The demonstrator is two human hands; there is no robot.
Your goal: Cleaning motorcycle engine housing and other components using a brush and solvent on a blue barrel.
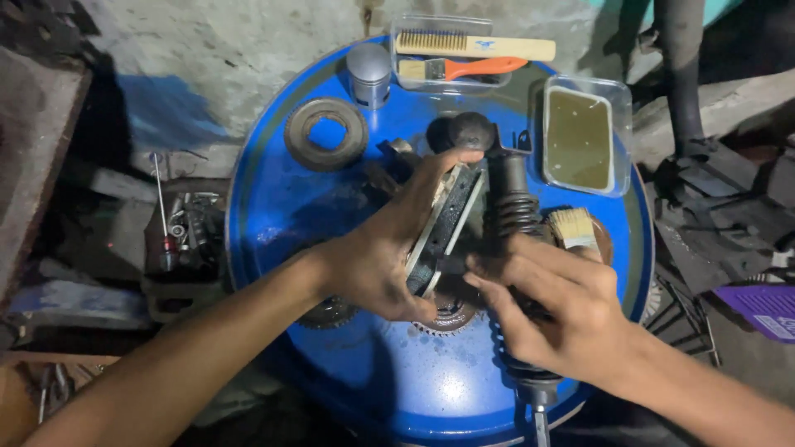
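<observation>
Blue drum (331,223) is serving as bench w/ parts lying on top. Shock absorber (515,207) is lying across drum centre. L hand (377,257) is gripping a brake shoe (447,219) edge-up, fingers wrapped. R hand (563,310) is half-curled, fingertips pinching shoe's lower end, resting over shock. Gear ring (325,132) & piston (369,73) are sitting behind.

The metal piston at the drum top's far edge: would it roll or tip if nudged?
The piston stands upright on the blue drum top, squat, so it probably resists tipping. Knocked over, its round wall would likely roll. Being metal, it is probably stiff and heavy for its size.
</observation>
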